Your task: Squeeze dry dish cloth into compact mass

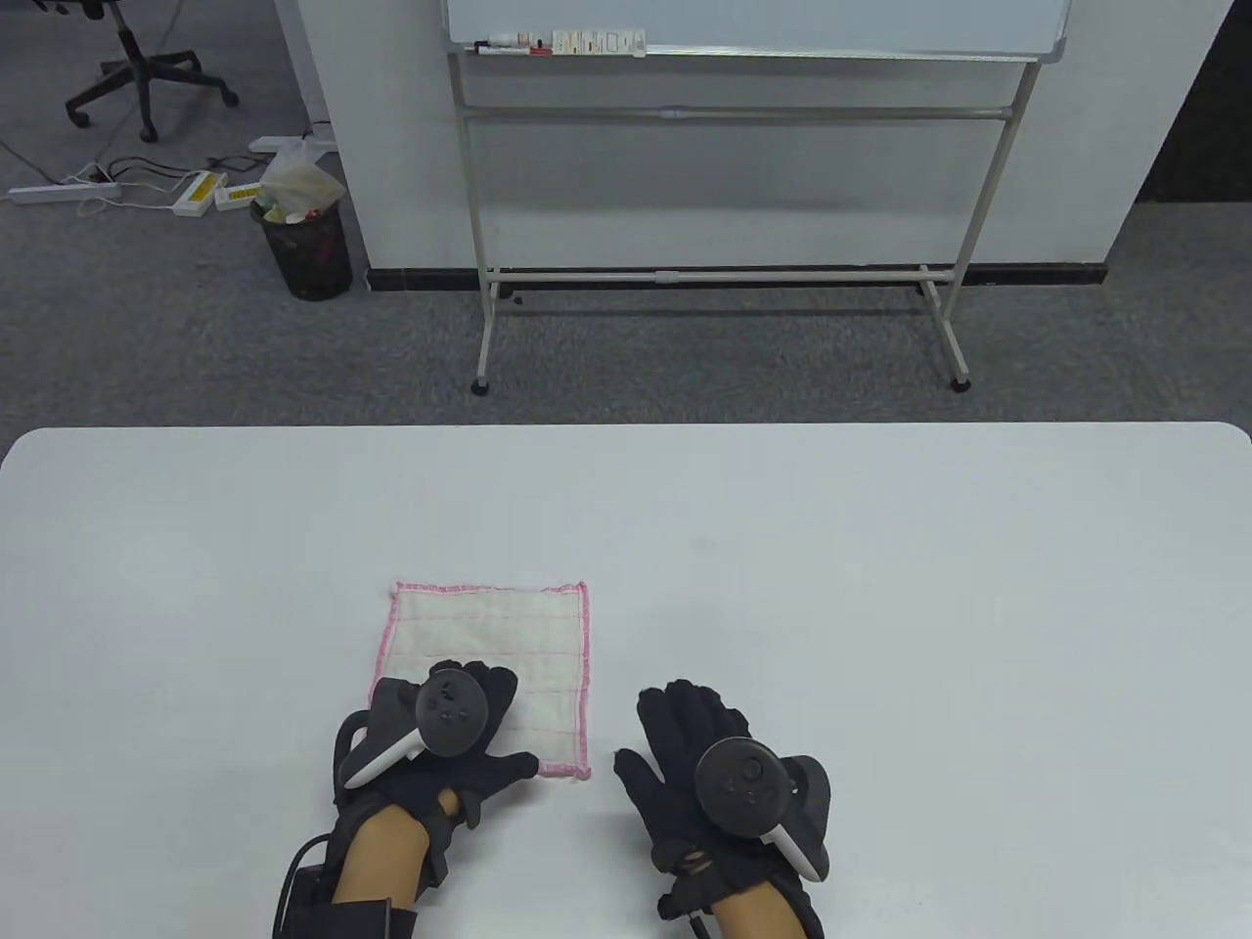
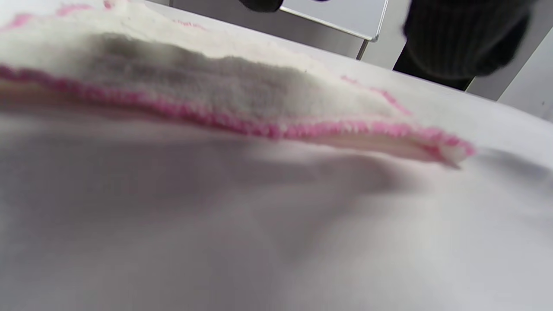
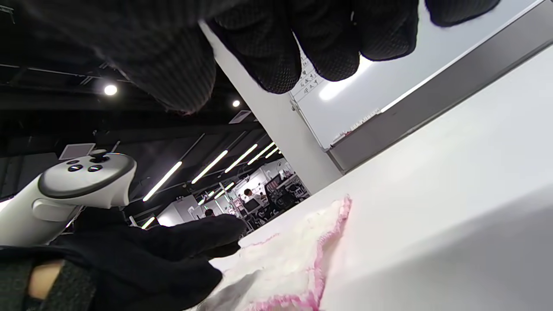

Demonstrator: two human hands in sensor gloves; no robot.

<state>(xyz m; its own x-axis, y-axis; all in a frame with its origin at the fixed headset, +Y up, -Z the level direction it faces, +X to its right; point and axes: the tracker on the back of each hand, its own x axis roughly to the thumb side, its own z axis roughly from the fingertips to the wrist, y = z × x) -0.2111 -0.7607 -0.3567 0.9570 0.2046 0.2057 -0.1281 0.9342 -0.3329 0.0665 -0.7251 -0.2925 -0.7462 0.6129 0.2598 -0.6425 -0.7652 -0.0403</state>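
Note:
A white dish cloth (image 1: pixel 499 646) with a pink hem lies spread out, square, on the white table (image 1: pixel 880 587). My left hand (image 1: pixel 460 729) rests on the cloth's near left part, fingers spread over it and thumb out to the right. The left wrist view shows the cloth's near hem (image 2: pixel 268 127) close up, slightly raised off the table. My right hand (image 1: pixel 690 748) lies open on the bare table just right of the cloth and is not touching it. In the right wrist view, the cloth's corner (image 3: pixel 302 255) shows beside my left hand (image 3: pixel 142 259).
A whiteboard on a metal stand (image 1: pixel 724 196) stands on the carpet beyond the table's far edge. A black waste bin (image 1: pixel 305 249) and an office chair (image 1: pixel 137 68) are far back left. White table surface stretches to the right and behind the cloth.

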